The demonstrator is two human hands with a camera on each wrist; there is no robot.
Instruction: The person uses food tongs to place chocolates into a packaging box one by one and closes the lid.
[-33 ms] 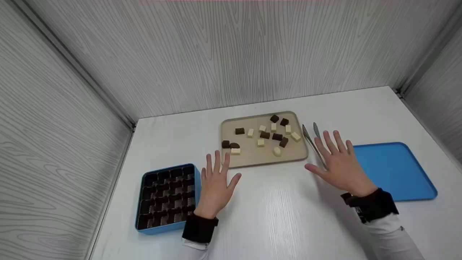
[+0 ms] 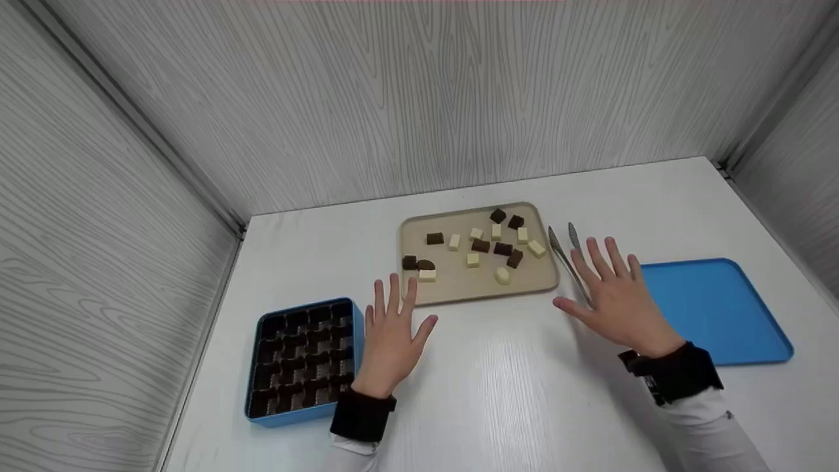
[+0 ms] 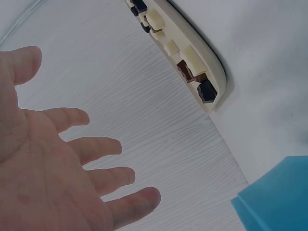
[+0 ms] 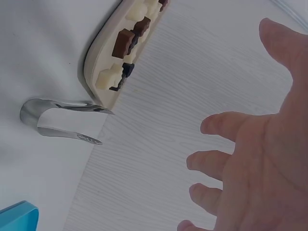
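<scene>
My left hand (image 2: 393,334) (image 3: 57,163) is open with its fingers spread, palm down over the white table between a blue box (image 2: 288,414) and a beige tray (image 2: 459,283). The box holds a dark insert of empty compartments. Several dark and white chocolates (image 2: 482,245) lie scattered on the tray. My right hand (image 2: 616,295) (image 4: 255,159) is open too, fingers spread, just right of the tray. Metal tongs (image 2: 562,252) (image 4: 57,122) lie flat beside the tray, partly under my right fingers in the head view. Neither hand holds anything.
A flat blue lid (image 2: 714,308) lies at the right, next to my right hand. Grey wood-grain walls close in the table at the back and on both sides. Bare white tabletop (image 2: 511,387) shows between my hands.
</scene>
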